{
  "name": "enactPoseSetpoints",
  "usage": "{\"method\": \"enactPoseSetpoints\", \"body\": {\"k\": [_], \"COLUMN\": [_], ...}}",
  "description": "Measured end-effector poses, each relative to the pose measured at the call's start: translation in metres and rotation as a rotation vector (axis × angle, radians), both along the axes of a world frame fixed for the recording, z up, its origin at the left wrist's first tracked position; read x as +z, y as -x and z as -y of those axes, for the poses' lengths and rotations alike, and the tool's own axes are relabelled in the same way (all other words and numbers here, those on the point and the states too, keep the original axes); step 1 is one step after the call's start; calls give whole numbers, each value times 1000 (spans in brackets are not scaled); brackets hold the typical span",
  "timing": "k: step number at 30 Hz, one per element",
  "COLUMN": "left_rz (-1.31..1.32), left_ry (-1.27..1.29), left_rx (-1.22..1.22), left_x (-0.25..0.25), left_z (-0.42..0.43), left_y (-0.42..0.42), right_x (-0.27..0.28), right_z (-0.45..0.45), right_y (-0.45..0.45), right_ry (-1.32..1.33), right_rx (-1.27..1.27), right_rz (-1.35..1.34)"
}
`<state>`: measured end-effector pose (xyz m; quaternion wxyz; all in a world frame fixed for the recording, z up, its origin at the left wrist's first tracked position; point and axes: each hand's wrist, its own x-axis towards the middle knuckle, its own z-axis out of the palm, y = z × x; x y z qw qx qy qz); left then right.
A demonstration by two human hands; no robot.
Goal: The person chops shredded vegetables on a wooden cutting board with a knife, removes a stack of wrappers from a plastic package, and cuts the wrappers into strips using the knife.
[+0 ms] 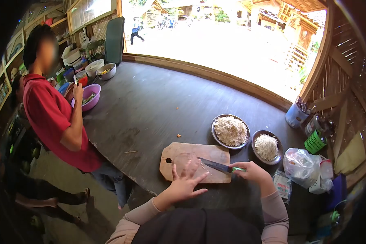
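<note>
A wooden cutting board with a hole at its left end lies on the dark table. On it rests a rounded, translucent, brownish piece whose kind I cannot make out. My left hand is spread out over this piece, fingers apart, pressing or resting on its near part. My right hand grips the green handle of a kitchen knife. The blade points left across the board, its tip at the right edge of the translucent piece. A few thin scraps lie by the tip.
Beyond the board stand a larger bowl and a smaller bowl of pale shreds. A plastic bag, green basket and utensil container line the right. At left, a person in red holds a small knife above a purple basin.
</note>
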<state>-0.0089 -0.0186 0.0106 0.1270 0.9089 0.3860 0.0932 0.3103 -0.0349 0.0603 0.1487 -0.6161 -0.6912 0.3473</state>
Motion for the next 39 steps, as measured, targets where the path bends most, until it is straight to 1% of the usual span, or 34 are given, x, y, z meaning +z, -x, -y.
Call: {"method": "enactPoseSetpoints", "body": {"k": [1,4,5,8,9,11,14,19,30,32,37,39], "left_rz": [-6,16,47,64,64,75,107,127,132,116,97,91], "left_ry": [-23,-55,-67,-71,-71,-150,-199,-184,-226,-292,-347,-373], "left_rx": [-38,-88,-102,-105,-105,-105,-90,-67,-54,-41,-38,-39], "left_x": [0,-2,-3,-14,-16,-19,-21,-19,-11,-11,-16,-17], "left_z": [2,6,6,7,7,7,7,5,6,3,-5,-6], "left_y": [-2,-7,-8,-14,-15,-18,-19,-15,12,15,14,12], "right_x": [-2,2,14,15,26,22,16,16,20,19,16,13], "right_z": [-4,-19,-21,-33,-35,-40,-47,-47,-31,-29,-26,-26], "right_y": [-3,-8,-3,-6,-2,-6,-11,-15,-16,-17,-18,-20], "right_ry": [-82,-74,-3,33,102,131,173,214,222,217,212,194], "right_rx": [50,98,72,108,108,124,155,191,177,181,184,199], "right_rz": [6,49,68,34,59,40,21,6,46,45,39,-14]}}
